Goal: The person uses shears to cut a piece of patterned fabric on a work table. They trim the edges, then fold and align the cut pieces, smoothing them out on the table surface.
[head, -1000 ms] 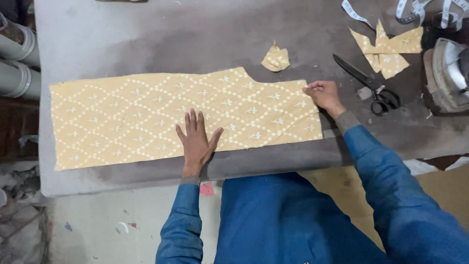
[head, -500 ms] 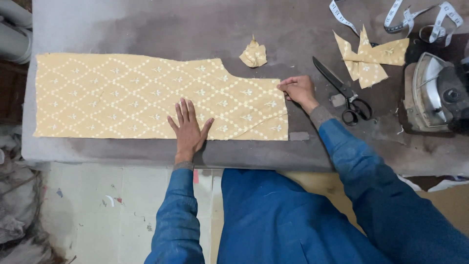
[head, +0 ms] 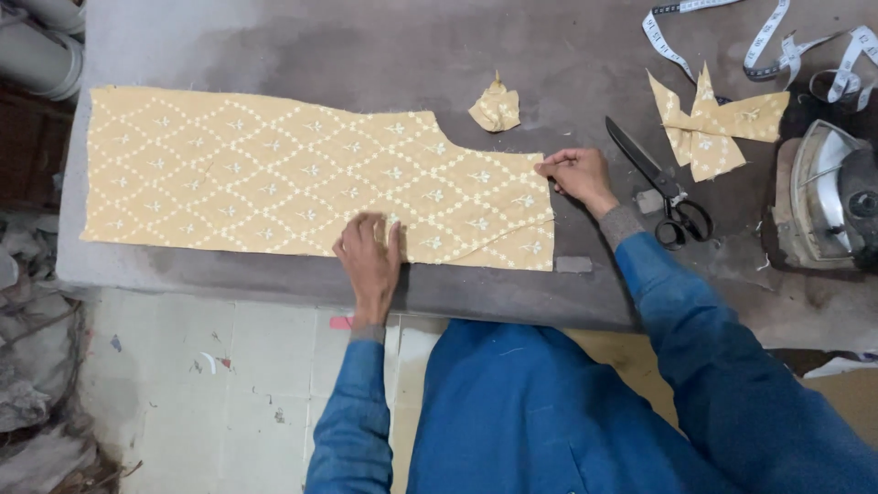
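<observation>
A long piece of yellow fabric [head: 274, 174] with a white diamond pattern lies flat on the grey table [head: 512, 55]. My left hand [head: 370, 256] presses on the cloth's near edge, fingers drawn together. My right hand [head: 578, 176] pinches the cloth's right end at its upper corner. Black scissors [head: 658, 187] lie just right of that hand.
A crumpled yellow scrap [head: 495, 106] sits beyond the cloth. More yellow offcuts [head: 718, 123] and a measuring tape [head: 759, 50] lie at the back right. An iron [head: 832, 197] rests at the right edge. Grey pipes [head: 41, 46] stand at the far left, with a tiled floor [head: 210, 384] below.
My left hand's fingers, spread flat before, have drawn together on the cloth's near edge. My right hand stays at the right end. The view has shifted slightly.
</observation>
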